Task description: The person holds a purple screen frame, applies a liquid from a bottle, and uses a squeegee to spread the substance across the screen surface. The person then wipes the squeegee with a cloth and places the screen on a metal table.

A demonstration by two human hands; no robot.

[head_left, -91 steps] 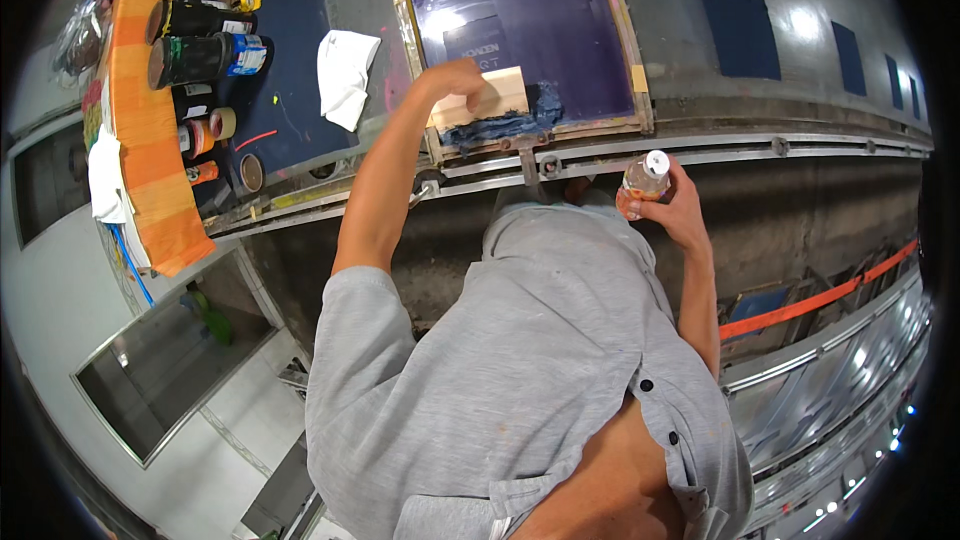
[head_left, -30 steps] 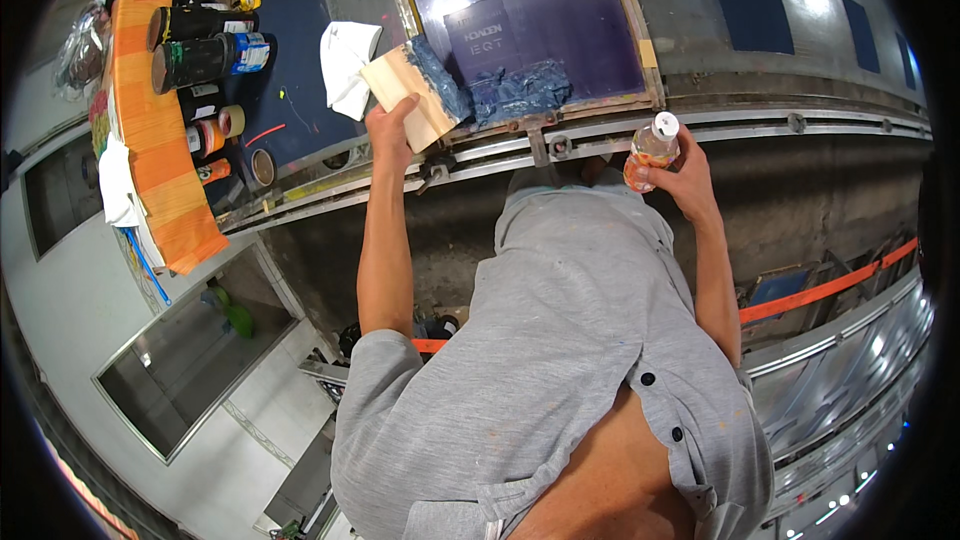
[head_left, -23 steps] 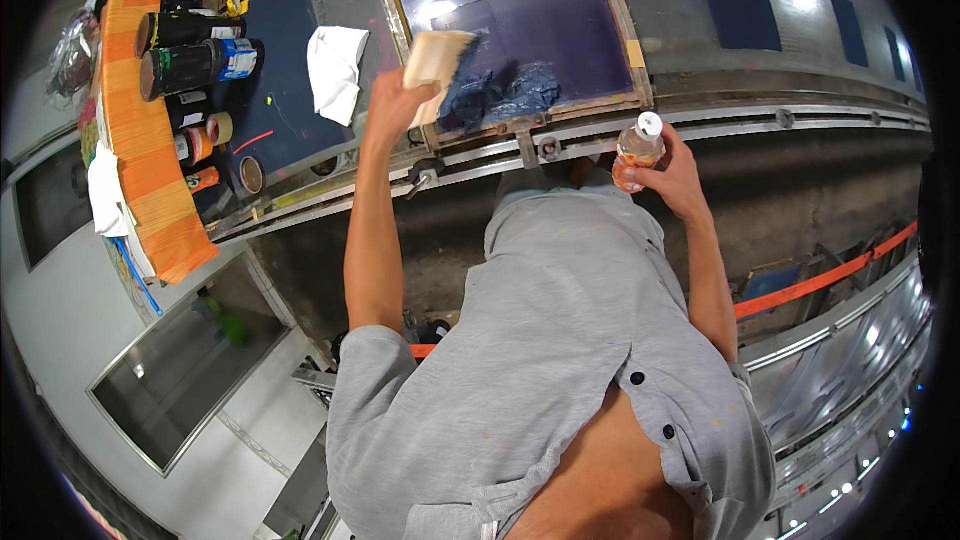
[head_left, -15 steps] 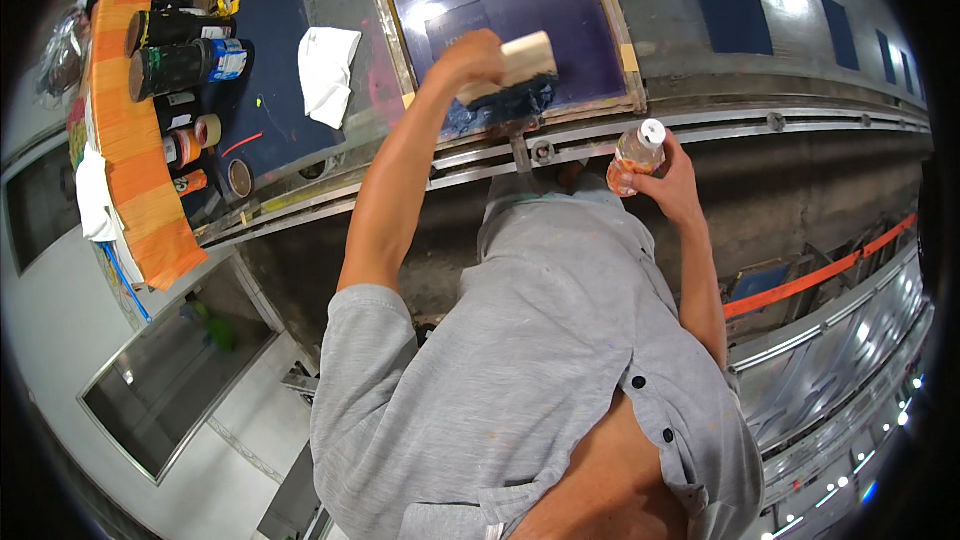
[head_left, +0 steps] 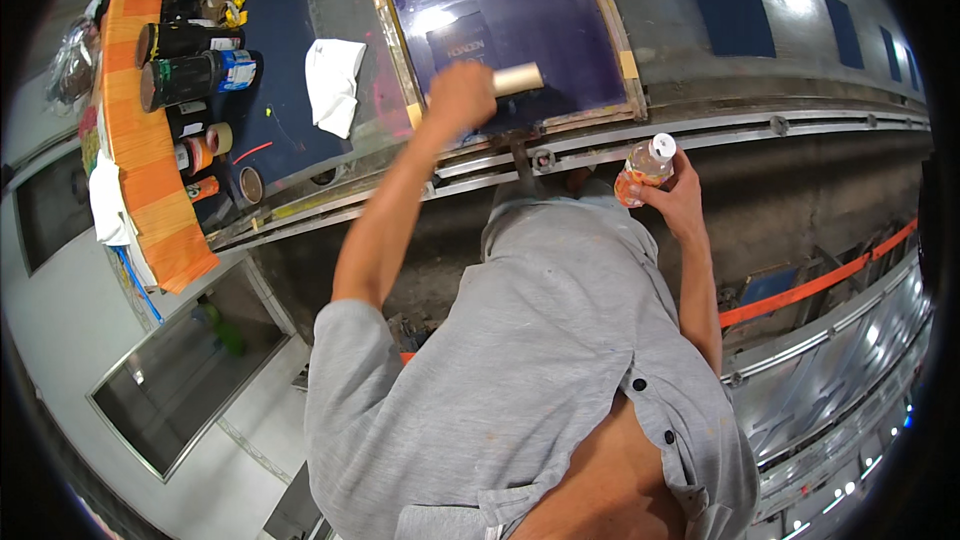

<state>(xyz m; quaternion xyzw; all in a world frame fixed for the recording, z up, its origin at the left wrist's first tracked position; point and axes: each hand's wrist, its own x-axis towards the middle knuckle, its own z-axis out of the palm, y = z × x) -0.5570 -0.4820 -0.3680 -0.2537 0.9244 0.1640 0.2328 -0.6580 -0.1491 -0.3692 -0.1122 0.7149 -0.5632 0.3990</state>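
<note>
My left hand [head_left: 462, 95], smeared by motion, grips a squeegee [head_left: 518, 79] by its pale wooden handle. The squeegee is over the near end of a screen-printing frame [head_left: 606, 15] with purple mesh [head_left: 520, 0]; its blade is mostly out of sight, and I cannot tell if it touches the mesh. A dark rectangle with lettering shows in the mesh beyond the hand. My right hand [head_left: 680, 198] is wrapped round a clear plastic bottle [head_left: 644, 172] with a white cap and orange label, held upright in front of the metal rail.
Several dark ink jars [head_left: 180, 82] and a tape roll [head_left: 218, 138] lie on the left beside an orange covering [head_left: 150, 170]. A white cloth [head_left: 334, 87] rests between them and the frame. Dark blue fabric pieces [head_left: 730, 10] lie to the right. A metal rail [head_left: 720, 137] runs along the near edge.
My left hand has moved nearer and a little left, turning the squeegee so its inky blade no longer shows plainly. The dark lettered rectangle is more exposed. The bottle has shifted slightly right.
</note>
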